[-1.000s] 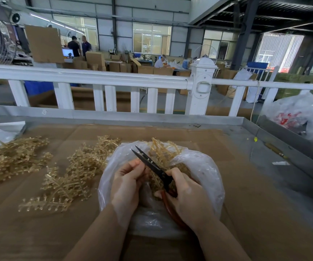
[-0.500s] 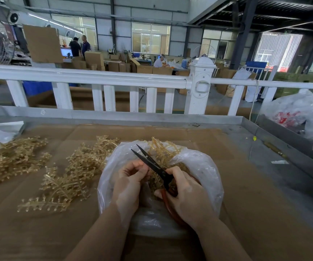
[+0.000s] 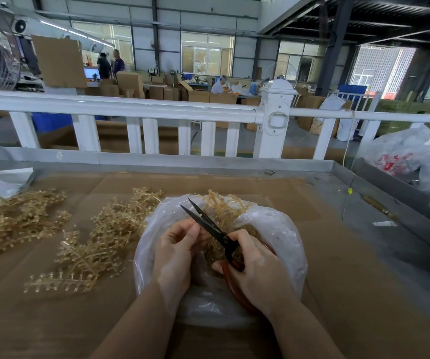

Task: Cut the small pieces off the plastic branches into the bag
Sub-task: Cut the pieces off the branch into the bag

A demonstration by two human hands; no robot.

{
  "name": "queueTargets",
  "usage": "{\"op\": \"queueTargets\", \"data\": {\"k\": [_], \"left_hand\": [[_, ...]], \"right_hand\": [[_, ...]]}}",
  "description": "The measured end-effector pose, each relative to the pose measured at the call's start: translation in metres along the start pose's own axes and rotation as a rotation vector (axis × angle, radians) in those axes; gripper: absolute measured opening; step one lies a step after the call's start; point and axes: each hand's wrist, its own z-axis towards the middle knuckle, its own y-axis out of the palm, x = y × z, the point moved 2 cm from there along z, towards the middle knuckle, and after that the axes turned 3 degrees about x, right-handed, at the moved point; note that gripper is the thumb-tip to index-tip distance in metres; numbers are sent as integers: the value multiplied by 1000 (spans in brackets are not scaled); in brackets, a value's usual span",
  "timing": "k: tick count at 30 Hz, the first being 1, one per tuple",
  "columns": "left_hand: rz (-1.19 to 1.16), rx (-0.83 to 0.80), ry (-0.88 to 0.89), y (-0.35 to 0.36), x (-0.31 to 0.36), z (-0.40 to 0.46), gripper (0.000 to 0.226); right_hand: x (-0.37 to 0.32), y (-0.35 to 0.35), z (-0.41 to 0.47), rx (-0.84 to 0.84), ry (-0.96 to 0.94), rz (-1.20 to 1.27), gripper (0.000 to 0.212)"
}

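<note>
Gripping scissors [image 3: 210, 225], the right hand [image 3: 256, 270] hides their handles; the left hand [image 3: 176, 251] pinches something unclear.

text: none legible | red print on white bag [image 3: 400, 156] — unreadable

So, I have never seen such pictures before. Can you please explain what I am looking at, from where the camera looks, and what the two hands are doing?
There is no machine here. A person wears one camera on the head, so you look down at their own arms. The right hand grips scissors with red handles and open black blades. The left hand pinches something small beside the blades; I cannot tell exactly what. Both hands work over a clear plastic bag that holds golden plastic pieces. To the left, more golden plastic branches lie on the brown cardboard surface. Behind it stands a white railing, then a workshop.
</note>
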Motion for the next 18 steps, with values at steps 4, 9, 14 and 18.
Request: {"op": "queueTargets", "data": {"k": [4,9,14,18], "left_hand": [[59,21,29,0,-2,1,18],[76,17,17,-1,-3,3,15],[110,51,17,-1,-2,2,15],[122,76,24,-1,-3,2,17]], "right_hand": [[0,1,0,-10,-3,-1,51],[0,1,0,-16,-6,9,51],[0,2,1,-32,-10,-19,49],[0,3,2,-56,-13,-59,52]]}}
